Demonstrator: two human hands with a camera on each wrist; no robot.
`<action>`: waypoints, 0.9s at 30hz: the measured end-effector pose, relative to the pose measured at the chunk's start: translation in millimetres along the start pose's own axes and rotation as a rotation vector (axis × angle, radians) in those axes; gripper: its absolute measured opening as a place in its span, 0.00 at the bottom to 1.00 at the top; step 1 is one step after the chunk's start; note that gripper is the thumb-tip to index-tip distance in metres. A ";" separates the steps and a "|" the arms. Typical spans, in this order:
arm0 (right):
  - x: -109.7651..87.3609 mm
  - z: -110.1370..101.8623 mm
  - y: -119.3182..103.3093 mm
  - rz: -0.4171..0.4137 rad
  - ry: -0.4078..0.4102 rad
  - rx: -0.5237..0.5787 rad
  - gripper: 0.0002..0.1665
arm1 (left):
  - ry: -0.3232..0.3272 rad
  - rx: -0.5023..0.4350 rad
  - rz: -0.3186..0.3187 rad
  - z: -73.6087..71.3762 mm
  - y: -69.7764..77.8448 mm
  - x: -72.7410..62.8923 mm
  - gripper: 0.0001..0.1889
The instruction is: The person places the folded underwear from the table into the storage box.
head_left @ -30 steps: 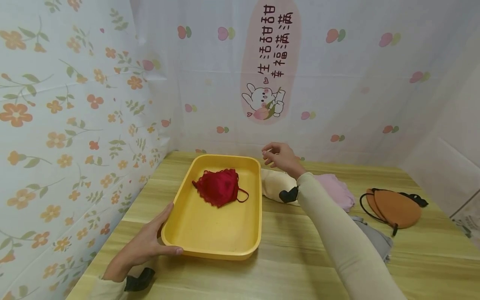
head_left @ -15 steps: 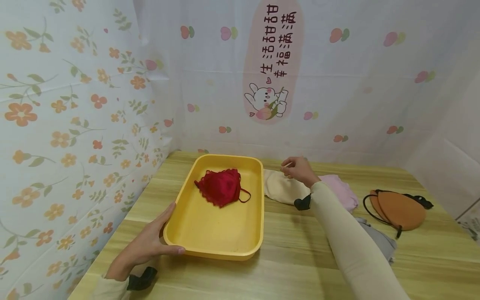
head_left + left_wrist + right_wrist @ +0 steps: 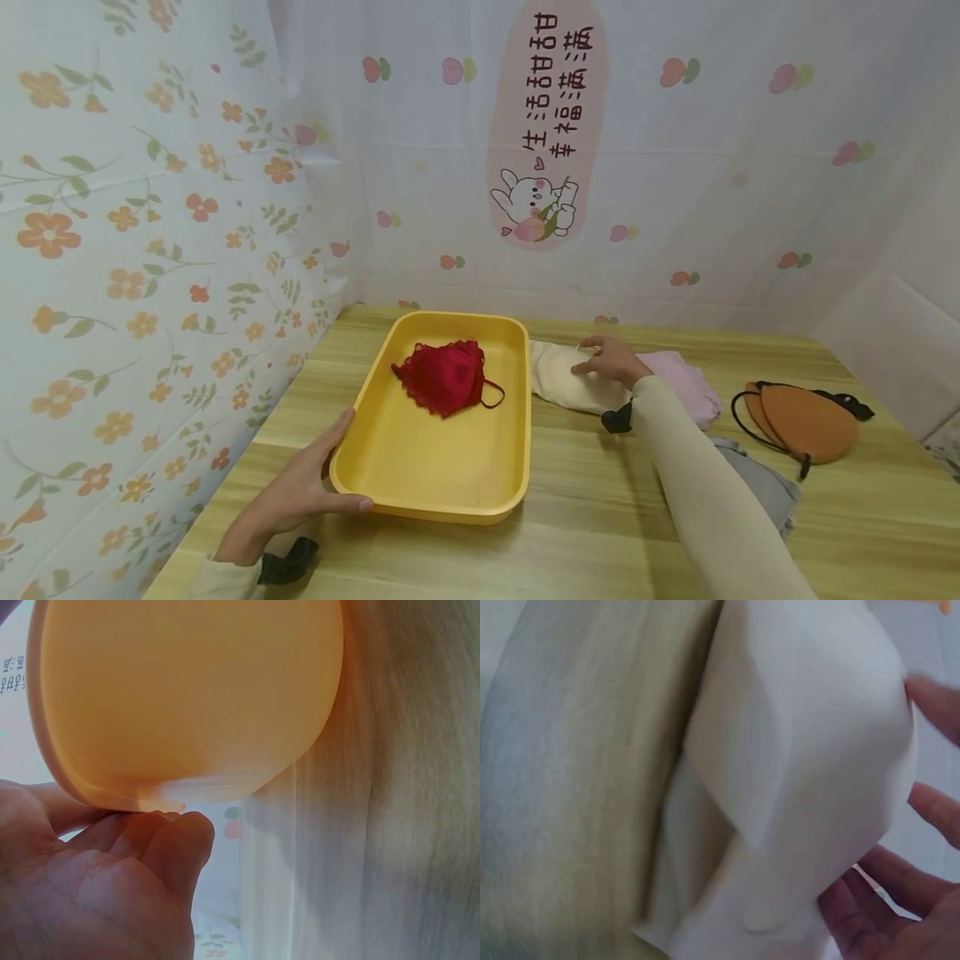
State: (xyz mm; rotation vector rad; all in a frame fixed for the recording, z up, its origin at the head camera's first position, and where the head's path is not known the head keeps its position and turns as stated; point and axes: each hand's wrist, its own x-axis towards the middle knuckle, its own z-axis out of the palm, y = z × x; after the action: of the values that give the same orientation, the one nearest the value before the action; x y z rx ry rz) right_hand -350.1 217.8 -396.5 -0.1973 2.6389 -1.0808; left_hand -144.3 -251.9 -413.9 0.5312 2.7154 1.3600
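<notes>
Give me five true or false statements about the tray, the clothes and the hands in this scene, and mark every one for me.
1. The red garment lies inside the yellow tray. True.
2. The left hand is on the red garment. False: the left hand grips the yellow tray's near left corner.
3. The right hand is at the cream garment. True.
4. The orange item lies in the yellow tray. False: the orange item lies on the table.
5. The pink garment is outside the yellow tray. True.
</notes>
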 end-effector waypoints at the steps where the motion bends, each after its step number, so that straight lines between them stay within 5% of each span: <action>1: 0.9 0.7 1.7 0.006 -0.020 -0.007 0.46 | 0.000 0.005 0.001 0.2 -0.1 0.4 0.64; 5: 5.2 4.1 5.6 -0.002 -0.070 0.023 0.56 | 0.008 0.024 -0.002 0.3 -1.2 1.4 0.64; 12: 9.2 6.4 9.6 0.024 -0.024 -0.004 0.62 | 0.005 -0.009 -0.006 2.1 -0.6 0.6 0.63; 21: 7.4 8.4 15.0 -0.001 0.042 -0.117 0.57 | -0.006 -0.015 0.018 2.1 1.6 2.1 0.63; 27: 7.3 8.1 12.0 -0.017 0.050 -0.086 0.55 | -0.011 -0.033 -0.012 2.1 2.1 1.1 0.64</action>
State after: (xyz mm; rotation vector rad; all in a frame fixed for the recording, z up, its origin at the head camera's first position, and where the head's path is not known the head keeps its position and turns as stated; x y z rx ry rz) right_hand -354.8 219.2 -411.9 -0.2138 2.7354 -0.9899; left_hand -144.3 -248.7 -413.3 0.5174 2.6780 1.3927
